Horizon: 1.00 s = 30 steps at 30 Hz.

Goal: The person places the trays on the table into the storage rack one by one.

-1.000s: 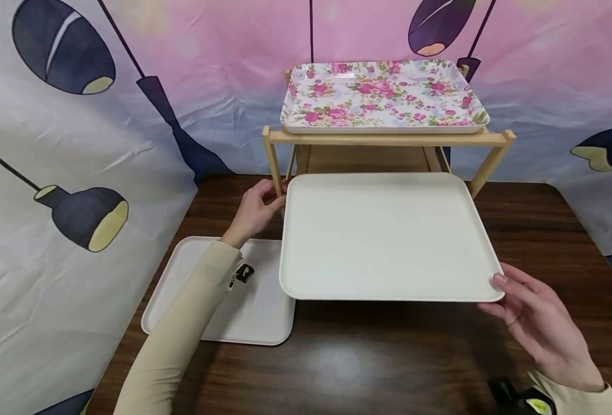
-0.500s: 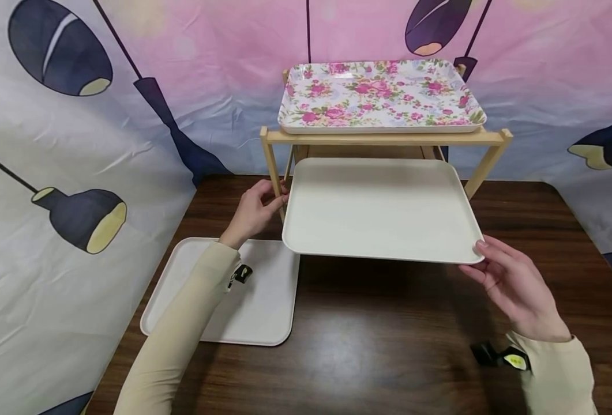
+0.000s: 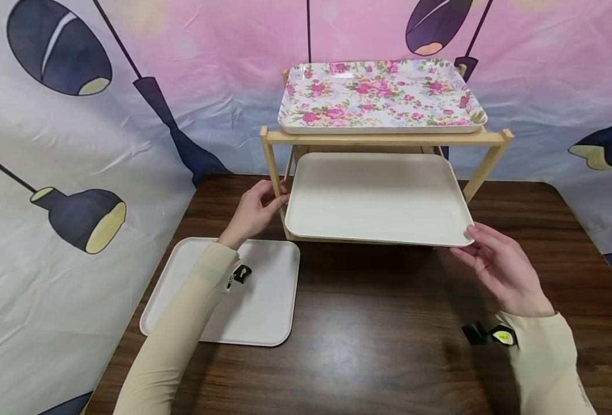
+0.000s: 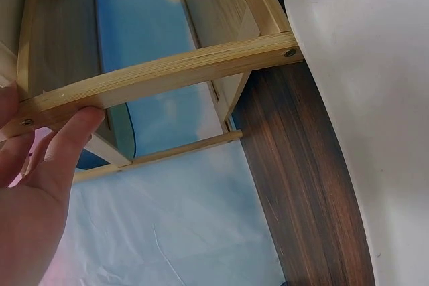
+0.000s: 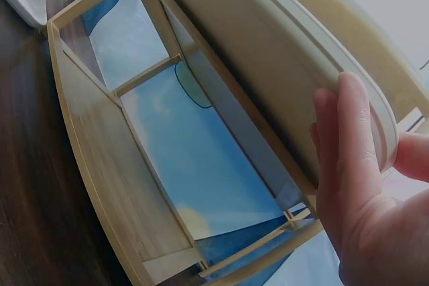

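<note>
My right hand (image 3: 503,268) pinches the near right corner of a cream rectangular tray (image 3: 378,199), thumb above and fingers beneath. The tray's far part sits within the middle level of a wooden shelf rack (image 3: 389,139), and its near edge sticks out in front. The tray's underside (image 5: 248,58) shows in the right wrist view. My left hand (image 3: 254,210) grips the rack's front left post (image 4: 167,72), fingers and thumb on either side of it. On the rack's top level lies a white tray with pink flowers (image 3: 378,95).
A second plain white tray (image 3: 254,300) lies on the dark wood table (image 3: 368,346), under my left forearm. The rack's bottom shelf (image 5: 124,159) shows in the right wrist view. A patterned cloth (image 3: 222,46) hangs behind the table.
The cream tray has moved away from me into the rack and lower, my right hand travelling forward and left with it. My left hand has stayed on the post.
</note>
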Motion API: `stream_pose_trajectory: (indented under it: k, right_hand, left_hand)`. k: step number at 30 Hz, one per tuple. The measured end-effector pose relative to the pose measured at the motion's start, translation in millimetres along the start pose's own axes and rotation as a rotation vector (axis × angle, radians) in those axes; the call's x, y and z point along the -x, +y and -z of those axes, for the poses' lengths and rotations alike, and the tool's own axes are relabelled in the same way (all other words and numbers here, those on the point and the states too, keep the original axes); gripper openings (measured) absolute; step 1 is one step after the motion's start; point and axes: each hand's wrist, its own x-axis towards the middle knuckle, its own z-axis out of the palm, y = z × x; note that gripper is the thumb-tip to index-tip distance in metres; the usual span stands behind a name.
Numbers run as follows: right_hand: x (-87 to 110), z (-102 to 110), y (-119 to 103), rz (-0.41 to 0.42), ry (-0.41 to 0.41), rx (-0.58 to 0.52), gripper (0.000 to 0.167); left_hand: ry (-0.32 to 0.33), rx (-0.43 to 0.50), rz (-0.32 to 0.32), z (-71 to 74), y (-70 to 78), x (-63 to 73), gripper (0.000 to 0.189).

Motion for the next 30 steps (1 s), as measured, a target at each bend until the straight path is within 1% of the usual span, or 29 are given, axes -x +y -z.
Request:
stream_pose_trajectory:
  k: [4, 9, 15, 21, 24, 26, 27, 28, 30]
  right_hand:
    - [-6.0, 1.6, -1.2, -0.007, 0.013, -0.001, 0.032]
    - [-13.9, 5.1, -1.6, -0.006, 0.007, 0.003, 0.033]
    - [-22.9, 6.1, -3.0, -0.008, 0.036, 0.015, 0.029]
    - [-27.1, 5.1, -3.3, 0.008, 0.113, 0.070, 0.025]
    - [-28.7, 4.9, -2.2, 0.030, 0.139, 0.099, 0.023]
    - [-28.6, 4.5, -0.2, 0.071, 0.156, 0.157, 0.022]
    - [-28.2, 3.9, 1.5, 0.111, 0.171, 0.216, 0.021]
    - [-27.3, 2.4, 3.5, 0.165, 0.197, 0.312, 0.022]
    - [-24.4, -2.6, 8.9, 0.295, 0.275, 0.576, 0.028]
  left_hand:
    - [-0.006, 0.010, 0.010, -0.2, 1.4, 0.8, 0.018]
    - [-0.014, 0.025, 0.024, -0.2, 2.6, 1.2, 0.019]
    - [-0.015, 0.018, 0.025, 0.9, 3.3, 1.4, 0.019]
    - [-0.008, 0.002, 0.008, 1.5, 5.6, 3.0, 0.020]
    - [-0.006, -0.001, 0.007, 1.6, 4.9, 2.9, 0.020]
    - [-0.005, -0.002, 0.008, 1.8, 4.2, 2.7, 0.020]
    - [-0.005, -0.002, 0.009, 1.8, 3.9, 2.6, 0.020]
    - [-0.005, -0.005, 0.011, 1.7, 3.7, 2.7, 0.020]
    - [-0.005, -0.014, 0.015, 1.6, 3.6, 2.8, 0.020]
